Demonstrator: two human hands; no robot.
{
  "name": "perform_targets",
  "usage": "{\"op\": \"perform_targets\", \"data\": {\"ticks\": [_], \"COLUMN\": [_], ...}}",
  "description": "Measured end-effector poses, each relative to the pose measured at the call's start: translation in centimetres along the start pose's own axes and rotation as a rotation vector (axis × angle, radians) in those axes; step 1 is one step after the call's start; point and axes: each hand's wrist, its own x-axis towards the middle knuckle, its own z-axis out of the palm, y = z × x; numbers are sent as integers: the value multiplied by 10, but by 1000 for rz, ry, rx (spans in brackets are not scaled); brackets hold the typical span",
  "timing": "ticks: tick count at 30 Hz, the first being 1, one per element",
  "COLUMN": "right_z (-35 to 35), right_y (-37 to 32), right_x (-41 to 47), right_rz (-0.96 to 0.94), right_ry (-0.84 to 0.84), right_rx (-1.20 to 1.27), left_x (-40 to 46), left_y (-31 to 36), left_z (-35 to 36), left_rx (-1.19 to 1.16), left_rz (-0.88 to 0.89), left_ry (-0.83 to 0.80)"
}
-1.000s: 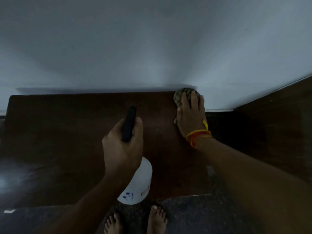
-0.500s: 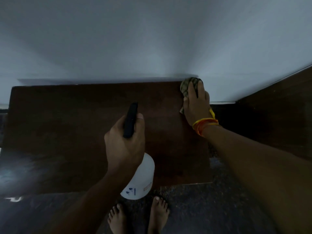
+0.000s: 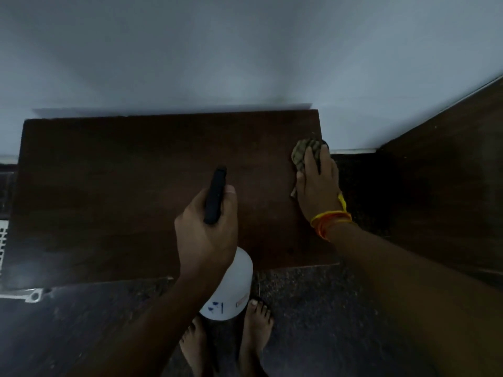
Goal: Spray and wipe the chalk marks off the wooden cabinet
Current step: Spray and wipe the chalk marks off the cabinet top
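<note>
A dark wooden cabinet top [image 3: 122, 191] fills the middle of the view, set against a pale wall. My left hand [image 3: 206, 235] grips a white spray bottle [image 3: 231, 289] by its black trigger head, held above the cabinet's front edge. My right hand [image 3: 317, 186] presses a crumpled greenish cloth [image 3: 300, 153] flat against the cabinet's right edge, a little short of the far corner. I cannot make out any chalk marks in the dim light.
Bare feet [image 3: 255, 336] stand on a dark speckled floor [image 3: 313, 308] in front of the cabinet. A dark wooden panel [image 3: 449, 172] rises at the right. Something white and perforated [image 3: 2, 240] shows at the left edge.
My right hand slid the cloth back from the far right corner toward me along the cabinet's right edge. My left hand kept the bottle in about the same place.
</note>
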Motion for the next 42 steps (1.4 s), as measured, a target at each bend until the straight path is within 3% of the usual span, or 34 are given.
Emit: {"op": "perform_targets", "data": {"ticks": [7, 21, 35, 42], "right_z": [0, 2, 13, 14], "right_y": [-1, -44, -79, -71], "right_x": [-90, -142, -168, -181], "right_rz": [57, 299, 86, 29], "right_ry": [23, 57, -36, 10], "right_rx": [33, 11, 31, 60], "left_x": [-26, -90, -138, -150], "left_y": [-9, -67, -119, -140], "left_z": [-7, -74, -84, -79], "left_rx": [-13, -56, -28, -55], "left_rz": [-7, 67, 99, 95], "left_ry": [-28, -37, -4, 44]}}
